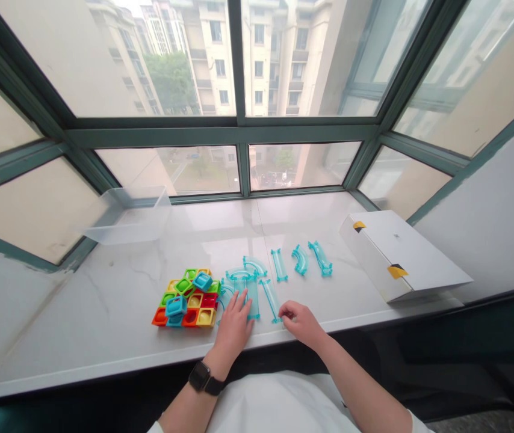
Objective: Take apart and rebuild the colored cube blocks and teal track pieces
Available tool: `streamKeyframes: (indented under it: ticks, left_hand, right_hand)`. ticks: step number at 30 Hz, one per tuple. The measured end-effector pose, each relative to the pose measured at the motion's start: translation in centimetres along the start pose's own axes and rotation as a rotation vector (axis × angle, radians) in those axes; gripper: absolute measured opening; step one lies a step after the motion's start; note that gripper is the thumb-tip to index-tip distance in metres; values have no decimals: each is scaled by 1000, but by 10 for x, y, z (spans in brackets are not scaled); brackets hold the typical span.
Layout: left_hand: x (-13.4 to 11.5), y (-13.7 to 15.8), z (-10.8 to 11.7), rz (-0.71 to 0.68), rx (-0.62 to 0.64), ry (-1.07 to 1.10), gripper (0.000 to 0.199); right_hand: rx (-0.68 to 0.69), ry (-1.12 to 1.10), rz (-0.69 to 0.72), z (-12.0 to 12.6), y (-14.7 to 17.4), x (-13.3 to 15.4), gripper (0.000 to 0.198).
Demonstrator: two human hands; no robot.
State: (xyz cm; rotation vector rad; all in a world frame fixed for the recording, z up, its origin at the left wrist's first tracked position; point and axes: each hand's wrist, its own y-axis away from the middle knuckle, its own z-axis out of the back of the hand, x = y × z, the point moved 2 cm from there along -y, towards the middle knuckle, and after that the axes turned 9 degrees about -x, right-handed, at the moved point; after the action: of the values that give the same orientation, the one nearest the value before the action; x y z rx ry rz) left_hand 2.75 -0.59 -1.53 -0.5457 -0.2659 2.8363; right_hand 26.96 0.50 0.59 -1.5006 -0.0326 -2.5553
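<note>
My left hand [235, 328] lies with its fingers stretched out over a group of translucent blue straight track pieces [253, 294], touching them and hiding part of them. My right hand [301, 322] is closed, thumb and fingers at the near end of a slanted straight track piece [269, 296]. Beyond the left fingers are curved track pieces [256, 264]. Farther right lie another straight track piece [279, 264], a curved piece [300, 260] and a bent-looking piece [321, 258]. Left of my left hand sits a pile of coloured square blocks [190, 300] in red, yellow, green, orange and blue.
A clear plastic bin [130, 219] stands at the back left of the white marble sill [117, 325]. On the right is a white box [405, 252] with yellow and black tabs. Green-framed windows [221, 136] close off the back; the sill's front edge runs just before my body.
</note>
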Motion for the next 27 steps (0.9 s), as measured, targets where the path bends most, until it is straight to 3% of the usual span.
streamKeyframes:
  ticks: [7, 10, 18, 23, 27]
  left_hand:
    - [-7, -2, 10, 35, -43, 132, 49]
    - [-18, -3, 26, 104, -55, 356, 46]
    - [-50, -10, 63, 438, 91, 1040, 56]
    - [-58, -14, 64, 467, 72, 1106, 40]
    - [-59, -13, 65, 461, 44, 1068, 33]
  right_hand:
    - [-116, -104, 140, 17, 1, 31, 16]
    - [-148, -109, 220, 19, 1, 46, 17]
    - [-146, -55, 388, 5, 4, 76, 23]
    - [-154, -54, 457, 7, 6, 88, 23]
    - [-154, -152, 377, 14, 5, 89, 31]
